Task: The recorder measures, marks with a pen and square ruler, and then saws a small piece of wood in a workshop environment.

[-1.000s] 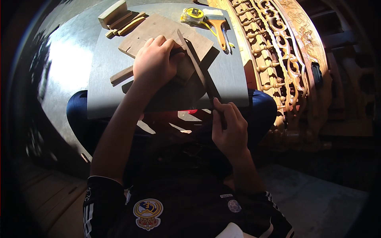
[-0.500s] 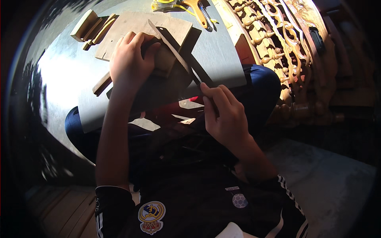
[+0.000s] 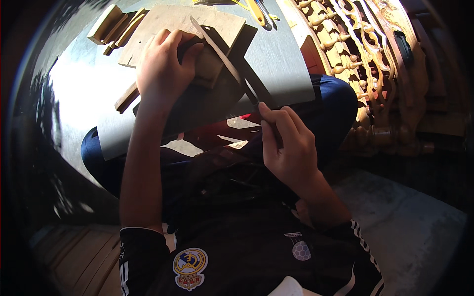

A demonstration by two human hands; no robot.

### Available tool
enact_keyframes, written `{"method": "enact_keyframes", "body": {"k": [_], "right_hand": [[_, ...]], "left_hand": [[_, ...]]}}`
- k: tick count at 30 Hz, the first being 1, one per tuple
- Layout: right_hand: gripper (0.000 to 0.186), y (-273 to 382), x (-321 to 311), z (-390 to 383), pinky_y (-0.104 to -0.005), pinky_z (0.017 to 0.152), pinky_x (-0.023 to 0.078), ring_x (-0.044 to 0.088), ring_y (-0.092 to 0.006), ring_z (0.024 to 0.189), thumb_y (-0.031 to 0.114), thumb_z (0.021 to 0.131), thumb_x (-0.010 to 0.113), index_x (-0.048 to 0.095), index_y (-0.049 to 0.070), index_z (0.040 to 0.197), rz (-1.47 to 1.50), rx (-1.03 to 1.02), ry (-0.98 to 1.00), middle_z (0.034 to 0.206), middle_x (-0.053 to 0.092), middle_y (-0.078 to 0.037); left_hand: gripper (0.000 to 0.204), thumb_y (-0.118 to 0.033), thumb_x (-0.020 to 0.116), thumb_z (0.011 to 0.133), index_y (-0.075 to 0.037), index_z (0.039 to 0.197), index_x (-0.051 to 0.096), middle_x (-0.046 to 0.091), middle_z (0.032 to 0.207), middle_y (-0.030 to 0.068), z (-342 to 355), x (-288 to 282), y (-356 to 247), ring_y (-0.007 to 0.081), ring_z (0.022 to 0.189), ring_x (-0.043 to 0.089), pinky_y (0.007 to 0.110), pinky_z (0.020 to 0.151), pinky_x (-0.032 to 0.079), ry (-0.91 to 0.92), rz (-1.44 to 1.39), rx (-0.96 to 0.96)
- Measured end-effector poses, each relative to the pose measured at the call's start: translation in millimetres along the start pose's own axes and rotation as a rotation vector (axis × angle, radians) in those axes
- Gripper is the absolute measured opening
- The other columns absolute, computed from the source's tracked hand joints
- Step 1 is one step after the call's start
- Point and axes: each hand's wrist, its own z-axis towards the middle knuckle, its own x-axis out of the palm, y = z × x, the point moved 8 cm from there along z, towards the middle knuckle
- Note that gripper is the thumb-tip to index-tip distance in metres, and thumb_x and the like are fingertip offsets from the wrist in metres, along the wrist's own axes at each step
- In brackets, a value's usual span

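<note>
My left hand [image 3: 163, 64] presses down on a small wooden block [image 3: 210, 61] that lies on a flat wooden board [image 3: 168, 27] on the grey work board [image 3: 276, 64] across my lap. My right hand [image 3: 286, 143] grips the handle of a thin hand saw [image 3: 224, 56]. Its blade runs up and to the left across the block, right beside my left fingers. The saw's handle is hidden inside my right fist.
Small wooden offcuts [image 3: 111, 24] lie at the far left of the work board. Yellow-handled tools [image 3: 256, 10] rest at its far edge. A carved wooden piece with turned spindles [image 3: 365, 54] stands to the right. Wooden floorboards [image 3: 79, 256] show at lower left.
The view has dipped, so the board and both hands sit higher in the picture. My right hand has drawn the saw back toward my body. My left hand stays on the block.
</note>
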Motion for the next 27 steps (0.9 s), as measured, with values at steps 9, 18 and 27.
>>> {"method": "enact_keyframes", "body": {"k": [9, 18, 27], "right_hand": [[0.031, 9.4, 30.9, 47.3, -0.0374, 0.055, 0.056, 0.065, -0.0300, 0.062, -0.004, 0.087, 0.065, 0.060, -0.002, 0.118, -0.024, -0.085, 0.015, 0.089, 0.058, -0.012], [0.029, 14.4, 7.1, 14.8, -0.0372, 0.054, 0.054, 0.065, -0.0298, 0.064, -0.005, 0.089, 0.063, 0.061, -0.003, 0.117, 0.052, -0.050, 0.049, 0.088, 0.060, -0.013], [0.022, 1.2, 21.2, 53.6, -0.0424, 0.059, 0.054, 0.065, -0.0367, 0.067, -0.002, 0.092, 0.061, 0.062, -0.002, 0.114, 0.080, -0.114, -0.004, 0.087, 0.061, -0.015]], "left_hand": [[0.024, -0.028, 0.076, 0.090, -0.008, 0.103, 0.072, 0.069, 0.096, 0.0097, -5.2, -0.7, 7.1, 0.0285, 0.092, 0.069, 0.039, 0.079, 0.053, -0.023, 0.005, 0.003], [0.023, -0.029, 0.073, 0.090, -0.009, 0.102, 0.073, 0.066, 0.100, 0.0121, -2.2, 0.0, 8.4, 0.0346, 0.099, 0.065, 0.044, 0.084, 0.053, 0.001, 0.010, -0.039], [0.023, -0.029, 0.073, 0.090, -0.010, 0.103, 0.072, 0.067, 0.097, 0.0095, -3.7, -1.6, 8.6, 0.0313, 0.095, 0.068, 0.041, 0.082, 0.053, -0.014, 0.056, -0.065]]}}
